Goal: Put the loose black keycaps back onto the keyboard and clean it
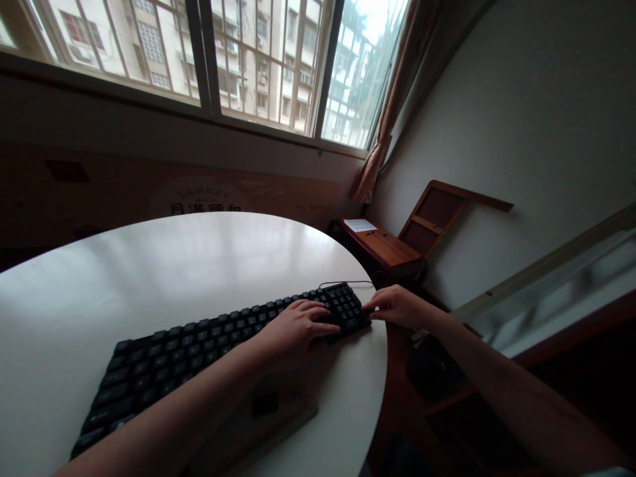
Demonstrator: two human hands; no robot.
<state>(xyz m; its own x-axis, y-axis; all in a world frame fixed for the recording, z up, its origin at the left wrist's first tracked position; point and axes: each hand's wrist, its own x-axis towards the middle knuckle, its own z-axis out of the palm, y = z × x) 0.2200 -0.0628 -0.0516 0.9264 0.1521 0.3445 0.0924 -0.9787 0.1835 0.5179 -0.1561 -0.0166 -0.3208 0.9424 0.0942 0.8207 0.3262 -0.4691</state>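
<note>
A black keyboard [218, 341] with a full set of keys and a number pad lies on a round white table [199, 265], slanting up to the right. My left hand [301, 324] rests across its right part, palm down, fingers stretched and apart over the keys beside the number pad. At the keyboard's right end, my right hand [397, 306] is pinched, with thumb and fingertips at the edge. Whether something small is also between those fingertips cannot be made out. A thin black cable [348, 282] curves behind the number pad. My left forearm hides part of the lower keys.
A wooden chair [392, 245] with white paper [360, 225] on its seat stands beyond the table, near the wall. Barred windows [268, 66] and a curtain [380, 156] are at the back. Dark furniture [497, 424] sits at the lower right, past the table's curved edge.
</note>
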